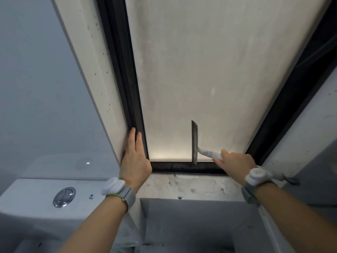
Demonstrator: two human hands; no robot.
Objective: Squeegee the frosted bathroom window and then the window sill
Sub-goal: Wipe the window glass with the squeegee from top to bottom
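The frosted window pane fills the middle of the head view, set in a dark frame. My right hand grips the pale handle of a squeegee whose dark blade stands upright against the glass, its lower end at the bottom frame rail. My left hand lies flat with fingers extended against the left frame and the pale reveal beside it. The speckled, stained window sill runs below the bottom rail, between my wrists.
A white toilet cistern with a chrome flush button sits at lower left, under my left forearm. A grey recess or ledge lies below the sill. A pale wall rises on the left, another reveal on the right.
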